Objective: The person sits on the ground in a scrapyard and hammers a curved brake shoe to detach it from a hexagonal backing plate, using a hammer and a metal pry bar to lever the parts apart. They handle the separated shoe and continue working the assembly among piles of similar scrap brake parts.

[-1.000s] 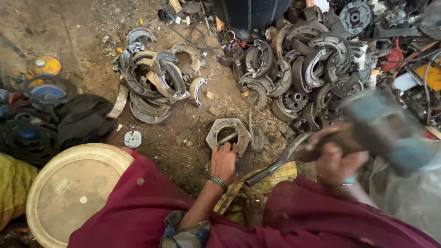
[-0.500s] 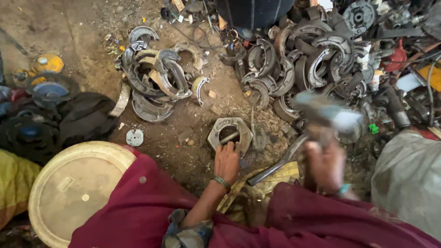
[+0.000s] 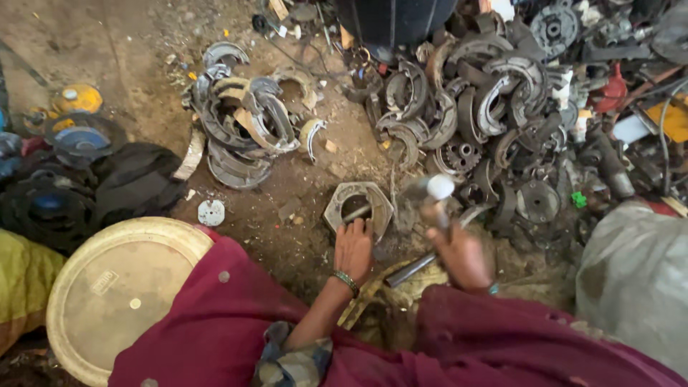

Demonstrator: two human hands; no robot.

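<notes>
My left hand point(image 3: 353, 247) steadied the heavy, rigid hexagonal grey metal block point(image 3: 357, 208) by its near edge, while my right hand point(image 3: 459, 254) clenched a probably steel-headed hammer point(image 3: 430, 215).

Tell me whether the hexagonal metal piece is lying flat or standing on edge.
Flat: the hexagonal metal piece lies on the dirt, its round hole facing up, left hand on its rim.

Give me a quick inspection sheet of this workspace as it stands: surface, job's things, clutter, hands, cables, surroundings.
Surface: bare dirt floor, littered with scraps.
Job's things: hexagonal metal ring on the ground; hammer, blurred.
Clutter: curved metal brake shoes in two heaps, gears among them.
Hands: left hand rests on the ring; right hand grips the hammer.
Cables: thin dark wires at right.
Surroundings: round cream lid, grey sack.
</notes>
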